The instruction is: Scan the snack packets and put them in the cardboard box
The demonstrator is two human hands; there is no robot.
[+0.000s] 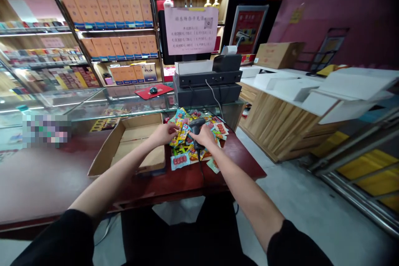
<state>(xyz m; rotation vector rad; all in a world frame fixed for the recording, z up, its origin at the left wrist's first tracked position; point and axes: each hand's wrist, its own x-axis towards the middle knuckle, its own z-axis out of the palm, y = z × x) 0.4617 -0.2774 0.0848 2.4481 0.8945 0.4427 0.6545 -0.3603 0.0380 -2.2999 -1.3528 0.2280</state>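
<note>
Shelves (145,30): lit, stocked with orange cartons (131,10), behind a glass counter (120,90).
Table (245,156): dark red, glossy; probably poor grip for slick wrappers, hence easy sliding.
Packets (180,161): small, brightly printed, heaped loosely on the table, many overlapping. Possible fault: slump or scatter on pulling from low in the heap.
Scanner (197,124): black, above the packets. Possible fault: wrong code read, from crowding of wrappers under the head.
Right hand (205,136): wrapped round the scanner's handle, grip apparently firm.
Left hand (165,134): fingers bent, at the heap's left side; cannot tell whether pinching a packet or only touching.
Box (131,145): open, shallow, cardboard, left of the heap, partly under the left forearm. Possible fault: shift from a knock of that arm.
Cable (200,166): trailing from the handle toward the table's front. Possible fault: snag on wrappers, from a wide scanner swing.
Green packet (213,165): at the heap's front right, beside the right forearm. Possible fault: slip toward the edge, from a sleeve-side nudge.
</note>
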